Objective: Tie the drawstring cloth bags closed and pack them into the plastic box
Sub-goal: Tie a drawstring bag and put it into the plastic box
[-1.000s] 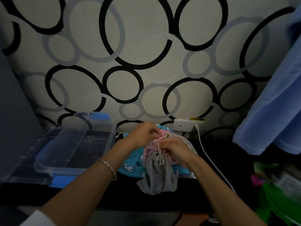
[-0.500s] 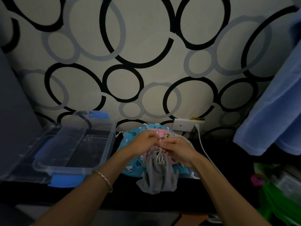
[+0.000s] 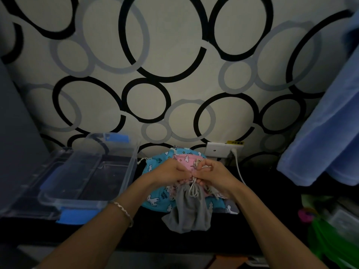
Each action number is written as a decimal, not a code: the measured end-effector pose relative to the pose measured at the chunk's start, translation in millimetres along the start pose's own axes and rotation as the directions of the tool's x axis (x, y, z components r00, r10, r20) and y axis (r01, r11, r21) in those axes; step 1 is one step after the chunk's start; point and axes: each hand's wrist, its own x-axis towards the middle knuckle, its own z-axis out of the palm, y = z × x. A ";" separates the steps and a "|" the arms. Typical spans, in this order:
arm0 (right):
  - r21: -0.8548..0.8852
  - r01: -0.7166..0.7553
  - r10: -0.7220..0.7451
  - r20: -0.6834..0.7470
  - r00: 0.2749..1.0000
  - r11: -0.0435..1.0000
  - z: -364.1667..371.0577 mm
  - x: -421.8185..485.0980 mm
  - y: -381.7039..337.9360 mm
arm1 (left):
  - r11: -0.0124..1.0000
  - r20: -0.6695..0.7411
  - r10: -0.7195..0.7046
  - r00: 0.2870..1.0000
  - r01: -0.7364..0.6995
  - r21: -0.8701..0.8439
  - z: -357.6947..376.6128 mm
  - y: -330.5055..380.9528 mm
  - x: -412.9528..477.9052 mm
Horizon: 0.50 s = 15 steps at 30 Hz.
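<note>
Two forearms reach in from the near edge and meet above the dark surface (image 3: pixel 145 236). One left hand (image 3: pixel 171 174) and one right hand (image 3: pixel 215 177), knuckles touching, each grip pinching the white drawstring (image 3: pixel 194 189) at the neck of one grey bag (image 3: pixel 189 212). One bracelet (image 3: pixel 124 210) on the left wrist. Behind, heaped: one blue printed bag (image 3: pixel 155 199), one pink printed bag (image 3: pixel 185 159). One plastic box (image 3: pixel 77 201), open-topped, stands left, apart from the hands, bare surface between. One blue towel (image 3: pixel 330 142) hangs right.

Dim light; the patterned wall (image 3: pixel 174 55) is brightest, the table (image 3: pixel 151 239) nearly black. Edges bend from the wide lens; lower right corner blurs.
</note>
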 end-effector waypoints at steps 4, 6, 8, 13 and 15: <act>-0.056 0.006 -0.004 0.036 0.999 0.998 -3.2 -2.3 -5.2 | 0.989 0.053 -0.015 0.998 0.022 -0.145 -3.2 1.5 -1.0; -0.083 0.015 -0.010 0.058 0.998 0.996 -3.7 -3.0 -7.3 | 0.986 0.069 -0.015 0.998 0.026 -0.162 -1.0 1.2 -1.1; -0.147 0.041 -0.029 0.077 0.997 0.988 -3.8 -3.0 -8.0 | 0.991 0.012 -0.013 1.000 0.015 -0.133 2.1 -0.6 0.7; -0.209 0.057 -0.044 0.070 0.997 0.976 -5.7 -1.0 -8.5 | 0.991 -0.021 -0.036 0.999 0.033 -0.129 4.3 -1.5 4.8; -0.183 0.045 -0.036 0.054 0.998 0.982 -7.3 -1.1 -8.7 | 0.989 -0.015 -0.072 0.997 0.069 -0.131 5.0 1.4 5.4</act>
